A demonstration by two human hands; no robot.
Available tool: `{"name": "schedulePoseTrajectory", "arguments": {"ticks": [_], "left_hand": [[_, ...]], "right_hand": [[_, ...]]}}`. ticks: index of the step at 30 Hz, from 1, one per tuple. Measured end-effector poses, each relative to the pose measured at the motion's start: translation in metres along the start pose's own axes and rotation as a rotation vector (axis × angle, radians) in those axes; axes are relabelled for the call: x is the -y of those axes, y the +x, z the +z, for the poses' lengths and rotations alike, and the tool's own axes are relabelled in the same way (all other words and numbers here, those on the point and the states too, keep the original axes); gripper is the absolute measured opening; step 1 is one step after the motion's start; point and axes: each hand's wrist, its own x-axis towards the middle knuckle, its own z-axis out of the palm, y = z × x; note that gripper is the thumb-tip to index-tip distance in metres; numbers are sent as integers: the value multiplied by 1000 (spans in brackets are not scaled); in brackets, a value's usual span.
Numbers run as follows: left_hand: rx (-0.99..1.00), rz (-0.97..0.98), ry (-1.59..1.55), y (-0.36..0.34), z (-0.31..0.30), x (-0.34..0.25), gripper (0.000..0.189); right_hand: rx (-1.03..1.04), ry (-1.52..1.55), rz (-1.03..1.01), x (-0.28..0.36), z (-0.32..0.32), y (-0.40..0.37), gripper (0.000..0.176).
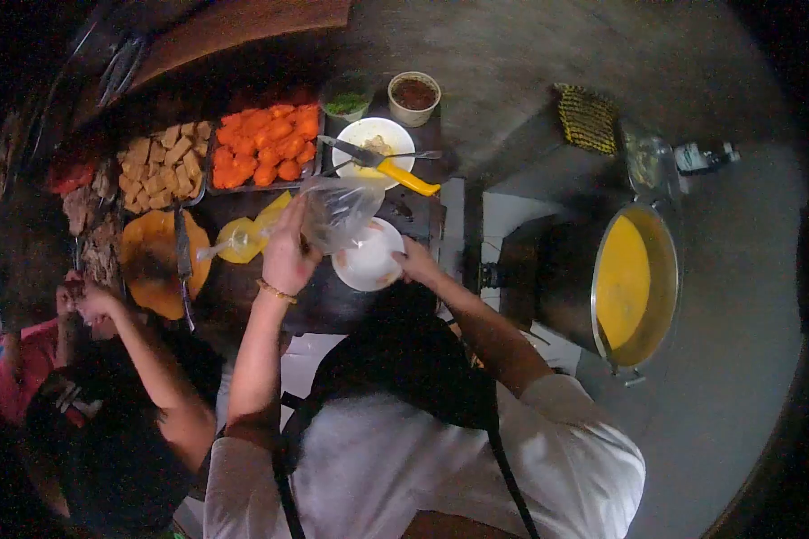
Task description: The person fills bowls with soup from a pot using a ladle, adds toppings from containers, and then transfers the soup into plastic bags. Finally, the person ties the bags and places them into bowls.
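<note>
My left hand [288, 251] is closed on a clear plastic bag [340, 211], which spreads from my fingers toward the rim of a white bowl [367, 265]. My right hand [417, 262] grips that bowl by its right edge, and a little reddish residue shows inside it. Left of my left hand lies a knotted plastic bag of yellow liquid [243, 241]. Just beyond the clear bag stands a white dish [395, 135] holding a pale paste. Across it rest a yellow-handled knife [404, 177] and a thin metal utensil.
Trays of orange-red pieces [265, 144] and brown cubes [164, 166] line the back, beside cups of chopped greens [346, 104] and dark sauce [414, 97]. A large pot of yellow liquid [622, 283] stands right. Another person's hands [90, 296] are at left.
</note>
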Motion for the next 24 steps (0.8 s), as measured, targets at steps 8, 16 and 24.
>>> {"name": "schedulePoseTrajectory", "arguments": {"ticks": [8,16,24], "left_hand": [[116,77,-235,23,57,-39,80],[188,176,-432,55,94,-132,79],[395,566,-170,12,87,-119,50]], "right_hand": [[-1004,-291,-438,46,-115,-140,48],[-783,-344,-318,87,-85,-142,53],[-517,386,-234,44,-85,-104,20]]}}
